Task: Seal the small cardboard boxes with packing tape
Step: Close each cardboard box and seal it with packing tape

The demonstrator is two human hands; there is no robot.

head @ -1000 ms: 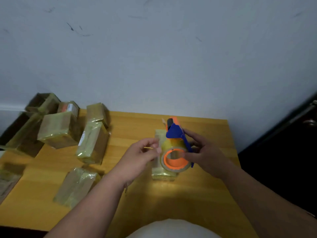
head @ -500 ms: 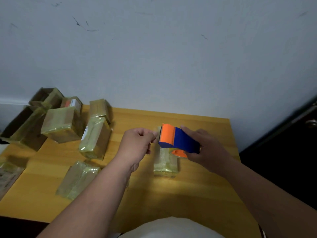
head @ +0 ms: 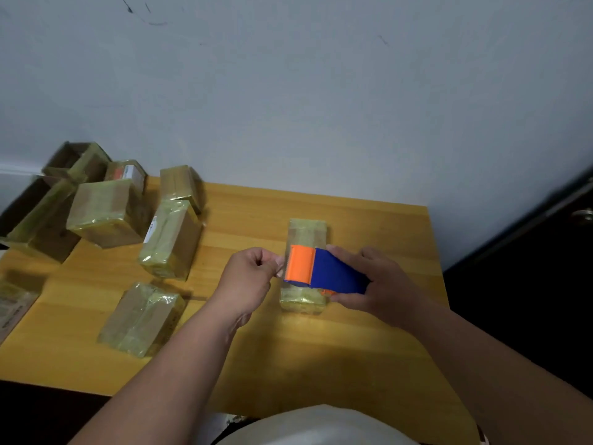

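Both hands sit lower over the box (head: 304,234) than before: right hand (head: 382,284) grips the dispenser (head: 324,271), left hand (head: 248,277) pinches the tape end (barely visible), which could slip and stick crooked.

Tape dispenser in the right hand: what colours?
Blue body with an orange front section on the tape dispenser, gripped by the right hand; seen in the head view.

Wooden table (head: 369,220) stands against a pale wall (head: 305,91) bearing dark scuff marks. Right of the table, a dark door (head: 545,284) with a metal handle (head: 582,216). A white rounded object (head: 321,427), unidentified, sits at the table's near edge.
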